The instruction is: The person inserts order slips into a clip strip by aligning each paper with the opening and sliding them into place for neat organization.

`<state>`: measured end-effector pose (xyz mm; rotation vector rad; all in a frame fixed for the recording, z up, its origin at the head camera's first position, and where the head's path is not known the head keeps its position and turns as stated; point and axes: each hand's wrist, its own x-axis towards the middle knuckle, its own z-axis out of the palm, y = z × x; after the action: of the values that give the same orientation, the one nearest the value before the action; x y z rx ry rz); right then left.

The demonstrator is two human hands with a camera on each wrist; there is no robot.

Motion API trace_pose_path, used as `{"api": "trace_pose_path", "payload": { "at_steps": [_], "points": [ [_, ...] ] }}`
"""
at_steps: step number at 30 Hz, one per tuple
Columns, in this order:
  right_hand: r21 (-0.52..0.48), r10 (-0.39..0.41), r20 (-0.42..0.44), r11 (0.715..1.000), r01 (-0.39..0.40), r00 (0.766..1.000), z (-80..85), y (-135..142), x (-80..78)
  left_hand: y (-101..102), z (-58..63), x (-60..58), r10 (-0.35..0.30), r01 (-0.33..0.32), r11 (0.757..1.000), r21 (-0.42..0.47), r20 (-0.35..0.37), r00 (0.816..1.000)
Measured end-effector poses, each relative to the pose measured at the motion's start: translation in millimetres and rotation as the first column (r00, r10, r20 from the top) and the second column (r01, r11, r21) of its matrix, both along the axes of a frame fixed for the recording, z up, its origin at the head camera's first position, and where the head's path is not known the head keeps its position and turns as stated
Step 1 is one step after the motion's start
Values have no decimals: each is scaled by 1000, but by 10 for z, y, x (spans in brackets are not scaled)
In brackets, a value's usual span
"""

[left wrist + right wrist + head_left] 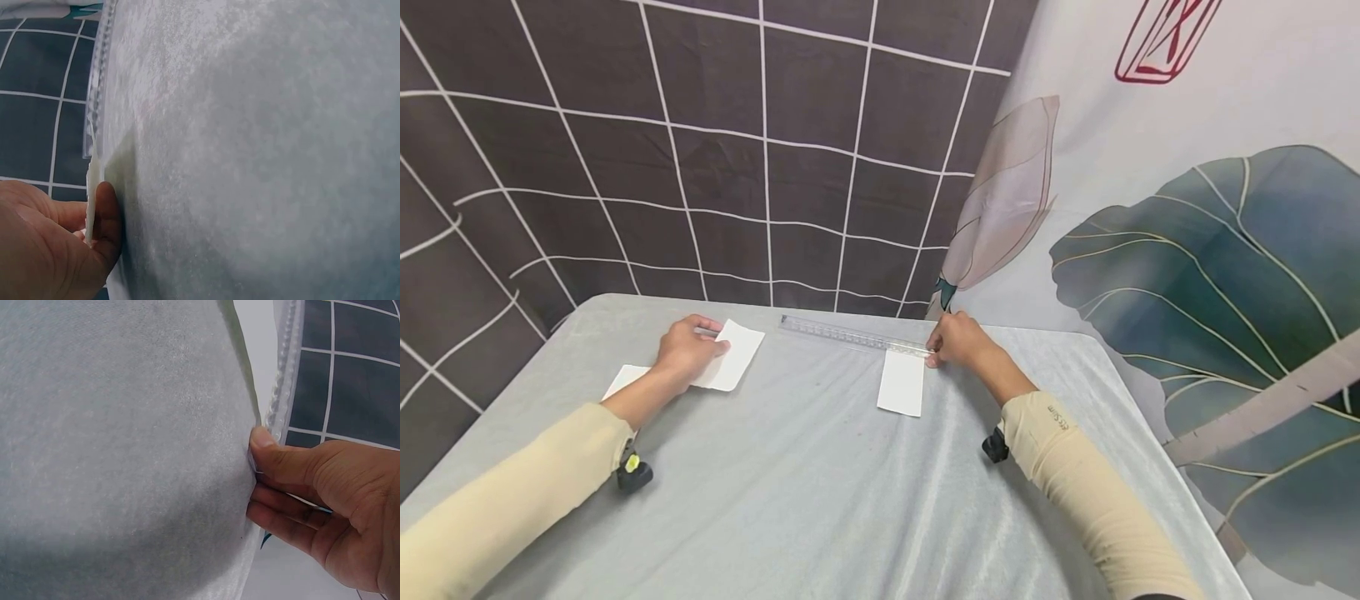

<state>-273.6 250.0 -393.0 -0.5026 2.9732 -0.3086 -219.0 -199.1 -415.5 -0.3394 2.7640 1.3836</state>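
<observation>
My left hand (688,350) pinches a small white paper piece (741,357) between thumb and fingers, raised over the left part of the table; the left wrist view catches this paper (92,200) edge-on. At the far right, my right hand (958,340) pinches the right end of a clear plastic ruler (835,333), thumb on top. The ruler lies along the back of the table. A second white paper piece (901,387) extends toward me from the ruler's right end, close to the right fingertips. Another white piece (627,377) lies under my left wrist, partly hidden by it.
A light grey cloth covers the table (820,492), with soft wrinkles at the centre right. Behind the back edge hangs a dark curtain with a white grid (707,167). A white curtain with leaf prints (1210,250) borders the right side.
</observation>
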Motion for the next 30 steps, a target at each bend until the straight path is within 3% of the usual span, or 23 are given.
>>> {"api": "trace_pose_path", "payload": {
  "at_steps": [30],
  "points": [
    [7,-7,1,1000,7,1000,8,-10,18,197,-19,-77,-2,3,999,41,-7,1000]
  ]
}}
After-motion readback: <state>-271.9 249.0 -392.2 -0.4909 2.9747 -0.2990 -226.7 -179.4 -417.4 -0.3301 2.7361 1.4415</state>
